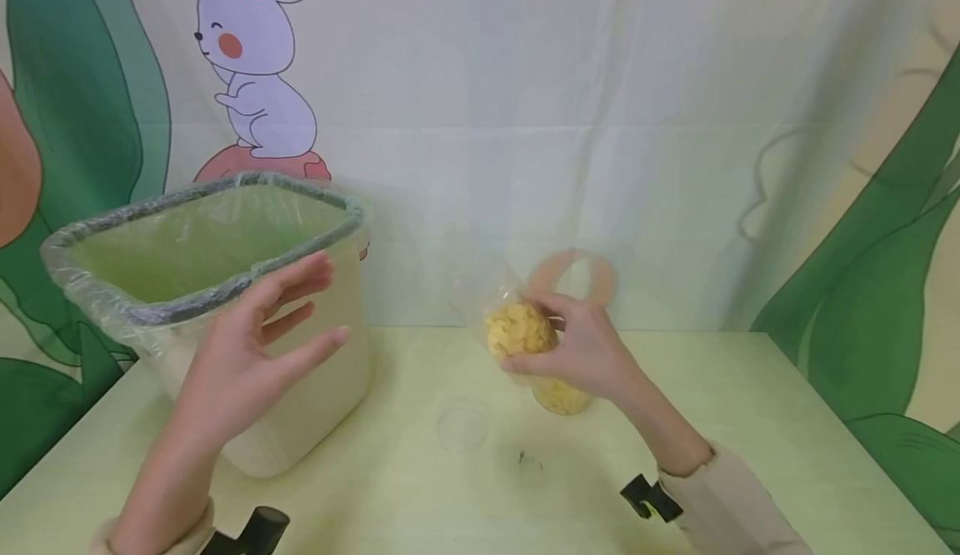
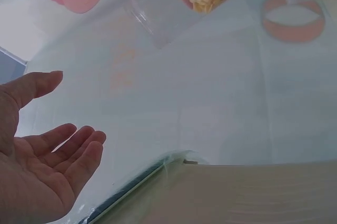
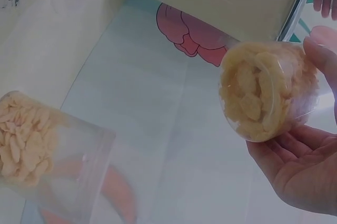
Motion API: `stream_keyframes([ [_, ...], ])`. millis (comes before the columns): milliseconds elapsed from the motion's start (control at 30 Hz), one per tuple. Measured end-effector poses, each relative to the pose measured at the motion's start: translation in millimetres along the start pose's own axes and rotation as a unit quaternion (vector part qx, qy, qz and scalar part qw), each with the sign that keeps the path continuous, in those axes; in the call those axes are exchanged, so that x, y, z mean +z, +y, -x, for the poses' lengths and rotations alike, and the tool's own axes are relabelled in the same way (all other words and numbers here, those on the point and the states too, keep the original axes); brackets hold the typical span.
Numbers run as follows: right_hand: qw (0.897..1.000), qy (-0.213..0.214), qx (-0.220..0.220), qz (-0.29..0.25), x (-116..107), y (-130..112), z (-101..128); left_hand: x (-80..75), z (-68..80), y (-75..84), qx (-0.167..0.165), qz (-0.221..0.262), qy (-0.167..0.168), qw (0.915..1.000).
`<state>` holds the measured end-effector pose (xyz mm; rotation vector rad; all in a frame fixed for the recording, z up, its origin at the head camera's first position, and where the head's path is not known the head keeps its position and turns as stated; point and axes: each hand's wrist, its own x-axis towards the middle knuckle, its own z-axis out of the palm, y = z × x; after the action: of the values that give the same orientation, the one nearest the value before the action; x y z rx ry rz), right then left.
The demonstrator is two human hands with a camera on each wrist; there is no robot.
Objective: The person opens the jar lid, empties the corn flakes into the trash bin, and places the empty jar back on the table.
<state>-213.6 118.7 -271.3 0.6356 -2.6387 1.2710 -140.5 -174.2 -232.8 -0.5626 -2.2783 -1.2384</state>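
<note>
My right hand (image 1: 577,342) grips a clear plastic jar (image 1: 517,330) partly filled with pale yellow flakes. The jar is lifted and tilted, its mouth end leaning left in the head view. In the right wrist view the base of the jar (image 3: 253,95) faces the camera. Just behind that hand, a second clear jar (image 1: 562,398) with similar flakes stands on the table. My left hand (image 1: 240,355) hangs in front of the bin (image 1: 330,347), fingers spread and thumb apart, holding nothing. A clear round lid (image 1: 462,426) lies flat on the table between the hands.
The bin, with a clear liner folded over its dark rim (image 1: 202,292), takes up the table's left side. Small dark bits (image 1: 528,460) lie near the lid. A printed cloth (image 1: 465,122) with a rabbit hangs behind the table (image 1: 420,505).
</note>
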Motion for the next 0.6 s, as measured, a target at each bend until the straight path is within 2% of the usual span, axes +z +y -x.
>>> stream_keyframes([
  [267,1.000,-0.002,-0.002,-0.004,0.9,-9.4,-3.4,-12.7,0.0,5.6,-0.001,-0.013,0.043,0.9990],
  [600,0.999,-0.004,-0.012,-0.031,6.0,-17.2,-10.6,-34.9,2.6,4.9,-0.020,-0.044,0.088,0.9949],
])
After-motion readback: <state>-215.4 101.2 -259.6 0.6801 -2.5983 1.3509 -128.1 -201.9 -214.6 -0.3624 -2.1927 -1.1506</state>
